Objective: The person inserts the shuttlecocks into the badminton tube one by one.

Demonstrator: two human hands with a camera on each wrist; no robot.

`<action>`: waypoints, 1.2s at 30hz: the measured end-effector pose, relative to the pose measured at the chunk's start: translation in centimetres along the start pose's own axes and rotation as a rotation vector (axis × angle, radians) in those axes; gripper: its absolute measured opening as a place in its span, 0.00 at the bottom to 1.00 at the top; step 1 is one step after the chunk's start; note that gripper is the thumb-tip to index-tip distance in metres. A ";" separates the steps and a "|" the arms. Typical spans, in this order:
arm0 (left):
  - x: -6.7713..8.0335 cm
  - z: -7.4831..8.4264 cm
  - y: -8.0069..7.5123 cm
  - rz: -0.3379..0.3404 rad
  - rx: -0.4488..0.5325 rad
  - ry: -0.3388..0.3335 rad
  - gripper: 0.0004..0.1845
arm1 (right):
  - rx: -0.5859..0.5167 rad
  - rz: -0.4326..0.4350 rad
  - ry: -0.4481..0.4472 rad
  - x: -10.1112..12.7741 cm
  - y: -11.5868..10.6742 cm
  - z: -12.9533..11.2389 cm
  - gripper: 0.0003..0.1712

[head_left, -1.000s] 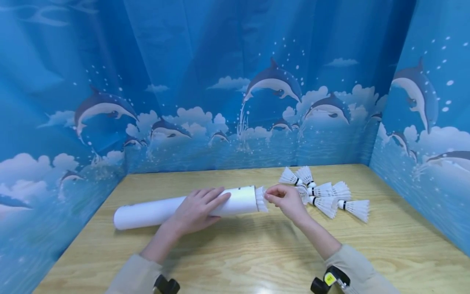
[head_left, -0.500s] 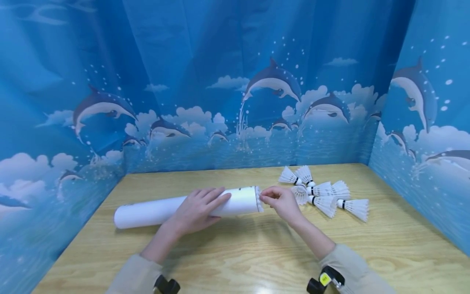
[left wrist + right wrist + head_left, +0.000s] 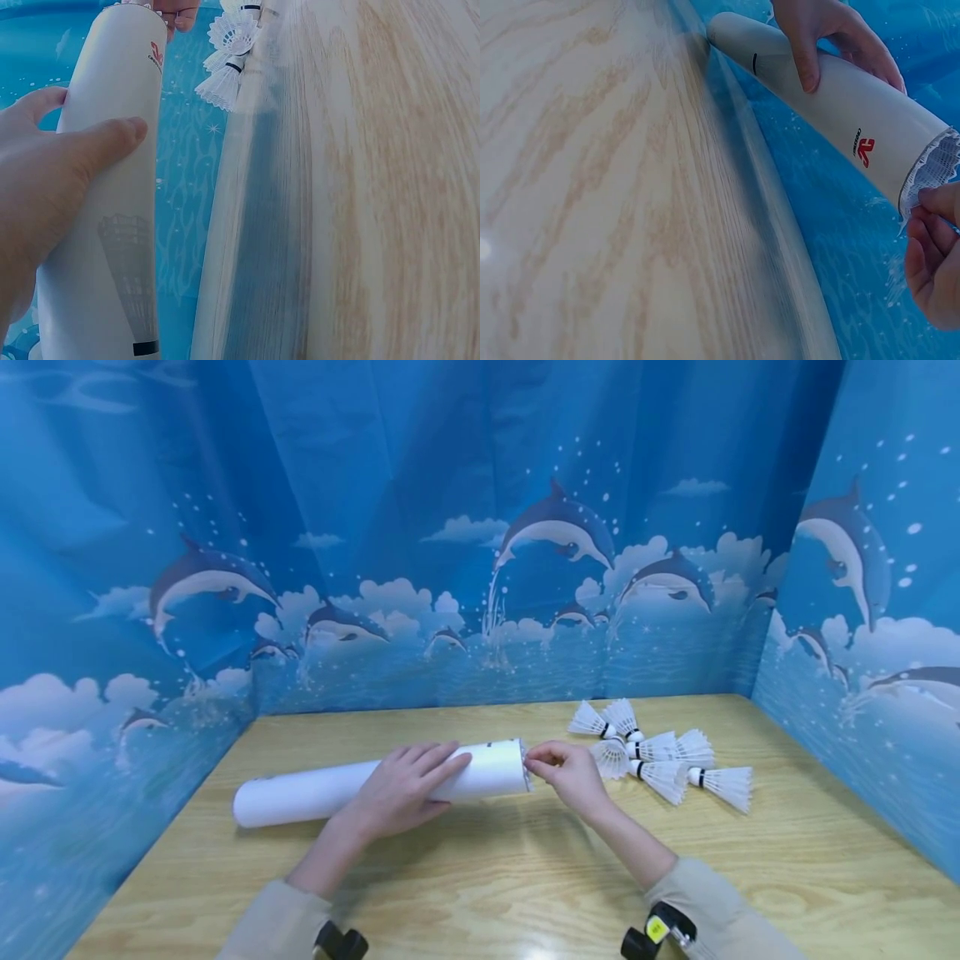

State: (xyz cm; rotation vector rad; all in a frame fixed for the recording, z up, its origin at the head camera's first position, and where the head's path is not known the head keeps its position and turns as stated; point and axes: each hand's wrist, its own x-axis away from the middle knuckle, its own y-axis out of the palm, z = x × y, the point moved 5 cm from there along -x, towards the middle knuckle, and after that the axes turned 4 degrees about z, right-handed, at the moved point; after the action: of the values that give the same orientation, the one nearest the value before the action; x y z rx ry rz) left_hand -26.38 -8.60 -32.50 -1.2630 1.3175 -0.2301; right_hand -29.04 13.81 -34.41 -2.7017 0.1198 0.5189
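Note:
A long white shuttlecock tube (image 3: 491,768) lies across the table, its mouth facing right. My left hand (image 3: 401,785) grips it around the middle, thumb along the near side in the left wrist view. At the mouth, my right hand (image 3: 573,777) pinches the feather edge of a shuttlecock (image 3: 939,165) between thumb and fingers. Only the frilled skirt rim shows there, almost level with the tube's end; the rest is hidden inside. A red logo (image 3: 864,150) is printed near the mouth, and a grey shuttlecock picture (image 3: 127,262) farther down the tube.
Several loose white shuttlecocks with black bands lie in a heap to the right of the right hand, among them a front one (image 3: 663,781) and a rightmost one (image 3: 727,787). Blue dolphin-print curtains (image 3: 420,527) stand along the back and sides of the wooden table (image 3: 525,877).
My right hand has moved left, pushing the shuttlecock from sticking out of the tube to almost flush with its mouth. The left hand and the tube have stayed in place.

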 end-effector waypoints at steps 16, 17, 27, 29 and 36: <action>-0.1 -0.3 0.1 -0.018 -0.007 -0.009 0.43 | 0.097 0.027 -0.037 -0.5 0.3 0.0 0.03; -0.1 -0.3 0.1 -0.017 -0.006 -0.009 0.43 | 0.099 0.029 -0.041 -0.5 0.3 0.0 0.03; -0.1 -0.2 0.2 -0.012 -0.011 -0.006 0.43 | 0.094 0.039 -0.058 -0.3 0.3 -0.4 0.03; -0.1 -0.2 0.2 -0.010 -0.010 -0.005 0.43 | 0.093 0.040 -0.055 -0.3 0.4 -0.3 0.03; -0.1 -0.1 0.1 -0.015 0.001 0.001 0.44 | 0.096 0.052 -0.052 -0.1 0.4 -0.1 0.04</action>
State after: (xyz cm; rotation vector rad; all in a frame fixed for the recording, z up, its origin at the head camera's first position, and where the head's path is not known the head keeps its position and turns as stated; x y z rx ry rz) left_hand -26.59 -8.53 -32.49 -1.2727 1.3095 -0.2418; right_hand -29.22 13.38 -34.47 -2.5955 0.1967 0.5831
